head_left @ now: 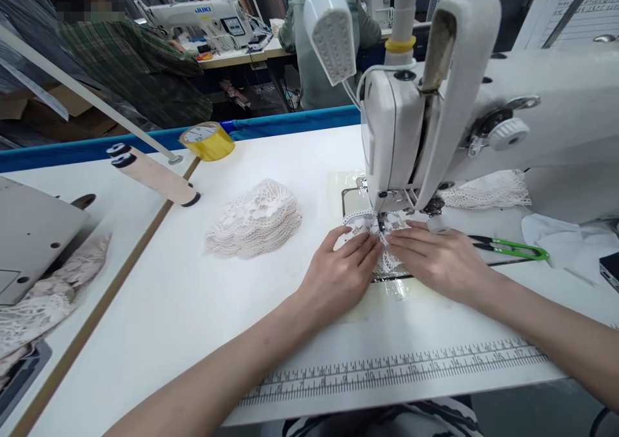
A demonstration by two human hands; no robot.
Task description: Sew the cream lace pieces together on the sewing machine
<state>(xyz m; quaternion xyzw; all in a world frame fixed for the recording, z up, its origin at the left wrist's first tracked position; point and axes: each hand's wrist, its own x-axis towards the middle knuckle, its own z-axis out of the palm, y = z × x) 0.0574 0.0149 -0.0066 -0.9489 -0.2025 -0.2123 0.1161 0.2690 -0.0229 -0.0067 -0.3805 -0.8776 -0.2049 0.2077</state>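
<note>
Two hands flat on one small lace piece (387, 243) under the presser foot (382, 221) of the sewing machine (435, 127). Left hand (338, 276) and right hand (438, 260): fingers extended, pressed down on the lace, neither grip pinching. Advice: keep fingertips either side of the needle line, hold even tension, feed slowly. Lace stack (254, 221) lies left on the bench (193, 308); snips (512, 249) right.

both hands, left hand (338, 276) and right hand (438, 260), press lace piece (367, 224) flat under the sewing machine (435, 121)
</note>
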